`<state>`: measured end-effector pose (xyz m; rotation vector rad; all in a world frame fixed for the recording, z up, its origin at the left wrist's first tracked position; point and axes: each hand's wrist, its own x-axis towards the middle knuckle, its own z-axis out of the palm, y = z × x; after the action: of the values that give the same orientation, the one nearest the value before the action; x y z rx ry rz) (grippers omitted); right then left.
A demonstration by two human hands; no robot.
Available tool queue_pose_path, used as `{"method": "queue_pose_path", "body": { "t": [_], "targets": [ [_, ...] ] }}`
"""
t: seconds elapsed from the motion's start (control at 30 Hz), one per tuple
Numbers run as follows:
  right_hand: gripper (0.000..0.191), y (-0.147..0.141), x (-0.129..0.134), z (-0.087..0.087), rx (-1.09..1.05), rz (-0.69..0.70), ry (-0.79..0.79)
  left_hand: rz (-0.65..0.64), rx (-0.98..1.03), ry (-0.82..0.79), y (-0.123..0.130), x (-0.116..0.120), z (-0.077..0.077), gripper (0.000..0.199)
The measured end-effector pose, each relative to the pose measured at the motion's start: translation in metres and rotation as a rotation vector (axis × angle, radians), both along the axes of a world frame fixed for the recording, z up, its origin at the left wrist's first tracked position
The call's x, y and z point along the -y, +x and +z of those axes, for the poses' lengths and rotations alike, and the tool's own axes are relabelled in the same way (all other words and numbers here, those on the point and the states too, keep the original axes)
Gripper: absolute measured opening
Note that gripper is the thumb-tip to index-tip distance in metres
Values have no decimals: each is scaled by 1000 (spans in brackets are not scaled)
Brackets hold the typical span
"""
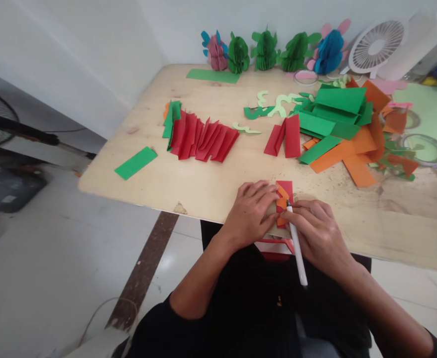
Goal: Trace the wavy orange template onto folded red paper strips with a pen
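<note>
A red paper strip [286,187] lies near the table's front edge with an orange cut-out shape [283,197] on top of it. My left hand [251,213] rests on the left side of these papers, fingers apart and pressing them to the table. In my right hand [317,229] is a white pen [298,253], its dark tip touching the orange shape and its barrel slanting down toward me. Folded red papers [203,138] stand in a row farther left, and two more red pieces [292,136] lie just behind my hands.
Green papers [340,99] and orange papers [366,141] are heaped at the right. Green strips [136,162] lie at the left. Paper figures [265,50] and a white fan [377,47] stand along the wall. Tape rolls [423,149] sit far right.
</note>
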<state>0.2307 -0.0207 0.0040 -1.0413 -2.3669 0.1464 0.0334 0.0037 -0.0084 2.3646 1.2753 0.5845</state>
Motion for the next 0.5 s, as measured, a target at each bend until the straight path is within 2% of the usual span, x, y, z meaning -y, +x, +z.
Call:
{"method": "queue_pose_path", "body": {
  "t": [0.5],
  "targets": [
    [34, 3, -1, -3, -36, 9, -25, -27, 39, -37, -2, 1, 6, 37]
  ]
}}
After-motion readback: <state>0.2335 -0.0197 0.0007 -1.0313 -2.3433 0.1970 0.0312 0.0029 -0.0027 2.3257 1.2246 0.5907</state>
